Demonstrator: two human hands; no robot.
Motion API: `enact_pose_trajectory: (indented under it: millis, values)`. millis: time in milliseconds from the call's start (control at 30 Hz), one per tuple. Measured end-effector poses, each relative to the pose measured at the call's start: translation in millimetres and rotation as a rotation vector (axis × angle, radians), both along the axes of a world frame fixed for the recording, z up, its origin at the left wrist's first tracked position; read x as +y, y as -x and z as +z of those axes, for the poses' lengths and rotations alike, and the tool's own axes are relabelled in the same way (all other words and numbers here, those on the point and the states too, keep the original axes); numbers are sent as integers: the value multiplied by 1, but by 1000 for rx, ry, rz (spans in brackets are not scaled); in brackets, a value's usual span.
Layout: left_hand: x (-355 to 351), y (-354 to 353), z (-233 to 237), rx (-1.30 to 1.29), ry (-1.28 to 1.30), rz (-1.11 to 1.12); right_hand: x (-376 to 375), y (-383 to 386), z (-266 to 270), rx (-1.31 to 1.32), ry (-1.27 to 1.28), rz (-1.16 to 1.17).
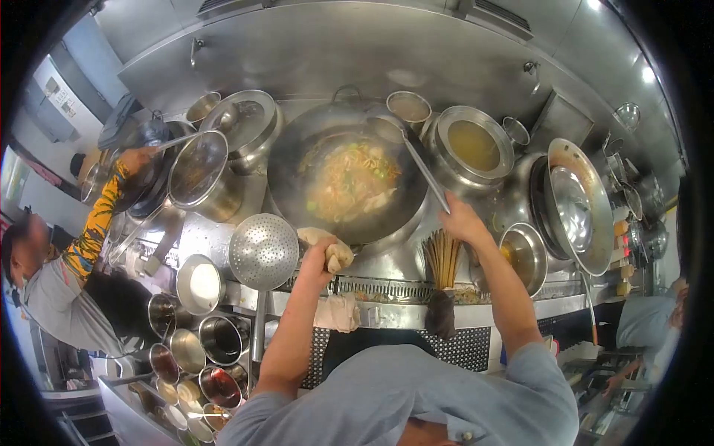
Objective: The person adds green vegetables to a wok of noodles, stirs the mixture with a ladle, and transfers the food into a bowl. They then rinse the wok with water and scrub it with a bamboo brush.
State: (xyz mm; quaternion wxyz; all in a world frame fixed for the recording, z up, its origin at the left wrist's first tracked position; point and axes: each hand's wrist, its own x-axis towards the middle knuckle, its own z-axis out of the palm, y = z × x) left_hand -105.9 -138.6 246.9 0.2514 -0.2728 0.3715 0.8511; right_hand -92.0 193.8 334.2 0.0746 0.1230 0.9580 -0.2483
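A large dark wok (288, 197) sits on the range in front of me, with steaming food (353, 182), noodle-like strands and green pieces, in its middle. My left hand (317, 262) is closed on a folded beige cloth (340, 256) at the wok's near rim. Whether a wok handle lies under the cloth is hidden. My right hand (462, 218) grips the end of a long-handled ladle (427, 169), whose bowl hangs over the wok's far right side. Beside my left hand lies a perforated strainer (263, 251). Below my right hand stands a bundle of thin sticks (443, 258).
Pots with strainers (199, 169) stand left of the wok; a pot of yellowish liquid (474, 146) stands right. A large pan (580, 204) leans farther right. Seasoning containers (221, 386) fill the lower left. A co-worker (71, 297) reaches over another wok at left; another person (647, 323) is at right.
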Motion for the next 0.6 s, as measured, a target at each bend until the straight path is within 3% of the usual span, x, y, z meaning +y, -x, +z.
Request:
enact_pose_trajectory:
  millis: [100,167,300,400,533,600]
  values:
    - [-10,7,22,-50,-71,-125,-15,2,-12,-25,-11,-26]
    - [-13,16,-15,-31,-11,-210,-29,-10,-51,-141,4,82]
    - [-7,21,-57,73,-28,-207,-119,-61,-29,-548,1185,-275]
    - [-7,-4,-57,181,-49,-98,-129,-76,-15,-716,1826,-326]
    - [-21,-94,-7,214,-29,84,-123,-103,-10,-924,1967,-220]
    - [-26,-147,13,180,-4,171,-113,-117,5,-972,1784,-109]
